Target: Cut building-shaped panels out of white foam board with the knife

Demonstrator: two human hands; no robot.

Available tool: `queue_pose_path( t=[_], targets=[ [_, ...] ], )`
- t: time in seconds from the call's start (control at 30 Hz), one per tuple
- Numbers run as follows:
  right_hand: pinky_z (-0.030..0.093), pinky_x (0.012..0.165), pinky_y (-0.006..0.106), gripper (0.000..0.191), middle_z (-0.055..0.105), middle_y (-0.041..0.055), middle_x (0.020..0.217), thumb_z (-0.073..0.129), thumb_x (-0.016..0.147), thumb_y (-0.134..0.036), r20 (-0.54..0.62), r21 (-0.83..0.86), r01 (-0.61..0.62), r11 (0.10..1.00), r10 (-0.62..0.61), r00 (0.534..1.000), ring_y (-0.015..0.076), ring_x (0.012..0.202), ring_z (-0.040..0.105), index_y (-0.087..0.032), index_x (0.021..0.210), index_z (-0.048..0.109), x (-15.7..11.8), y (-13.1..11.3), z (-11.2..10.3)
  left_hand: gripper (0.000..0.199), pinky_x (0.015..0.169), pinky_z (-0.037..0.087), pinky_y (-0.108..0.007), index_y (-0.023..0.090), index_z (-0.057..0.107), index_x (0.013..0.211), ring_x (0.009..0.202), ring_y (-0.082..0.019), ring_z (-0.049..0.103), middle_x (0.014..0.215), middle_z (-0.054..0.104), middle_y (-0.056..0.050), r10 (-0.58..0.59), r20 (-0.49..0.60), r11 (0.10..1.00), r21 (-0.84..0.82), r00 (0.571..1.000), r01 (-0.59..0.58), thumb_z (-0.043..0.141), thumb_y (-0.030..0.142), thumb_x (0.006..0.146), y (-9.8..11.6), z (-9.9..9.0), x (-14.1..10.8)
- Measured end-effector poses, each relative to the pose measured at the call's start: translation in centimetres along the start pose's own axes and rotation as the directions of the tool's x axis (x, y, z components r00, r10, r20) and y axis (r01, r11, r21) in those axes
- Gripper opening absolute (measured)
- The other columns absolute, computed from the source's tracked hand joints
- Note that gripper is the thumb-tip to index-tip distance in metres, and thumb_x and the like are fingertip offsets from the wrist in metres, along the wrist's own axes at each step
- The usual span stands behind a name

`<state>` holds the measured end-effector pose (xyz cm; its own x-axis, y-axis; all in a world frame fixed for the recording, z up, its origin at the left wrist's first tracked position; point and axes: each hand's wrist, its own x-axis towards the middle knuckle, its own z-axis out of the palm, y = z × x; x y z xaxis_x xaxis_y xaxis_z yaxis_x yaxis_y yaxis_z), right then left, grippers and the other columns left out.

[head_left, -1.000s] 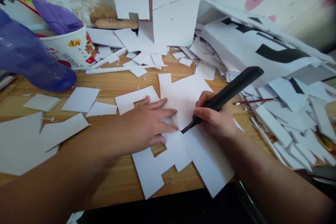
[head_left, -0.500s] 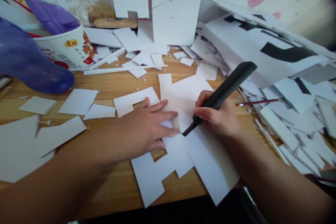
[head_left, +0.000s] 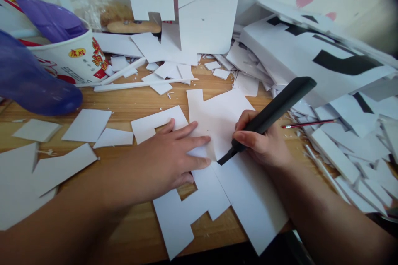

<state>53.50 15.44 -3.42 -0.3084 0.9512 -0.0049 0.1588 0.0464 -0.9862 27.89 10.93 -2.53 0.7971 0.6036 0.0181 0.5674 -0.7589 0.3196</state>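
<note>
Smooth, notched white board under the left hand, fingers splayed; right hand grips the black cutter, long axis slanting, tip lower-left

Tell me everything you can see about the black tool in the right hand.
The tool looks like a craft knife: a long, thick handle, matt and probably plastic, narrowing to a thin, dark tip. It is held at a slant like a pen, the right hand gripping it low, with the upper end sticking out up and to the right. The tip points down-left at the white sheet, just right of the left hand, seemingly touching the sheet.
</note>
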Motion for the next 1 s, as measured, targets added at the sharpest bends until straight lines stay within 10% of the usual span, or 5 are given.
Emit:
queue_pose_path(
  t=[1.0],
  targets=[
    [0.036,0.044,0.023,0.023,0.055,-0.0037,0.056,0.077,0.069,-0.034,-0.097,-0.024,0.038,0.999,-0.04,0.995,0.0107,0.05,0.048,-0.02,0.065,0.06,0.4,1.0,-1.4,0.032,0.107,0.03,-0.069,0.035,0.067,0.116,0.141,-0.041,0.035,0.148,0.05,-0.005,-0.001,0.016,1.0,0.006,1.0,0.001,0.07,0.028,0.086,0.1,-0.3,0.2]
  ],
)
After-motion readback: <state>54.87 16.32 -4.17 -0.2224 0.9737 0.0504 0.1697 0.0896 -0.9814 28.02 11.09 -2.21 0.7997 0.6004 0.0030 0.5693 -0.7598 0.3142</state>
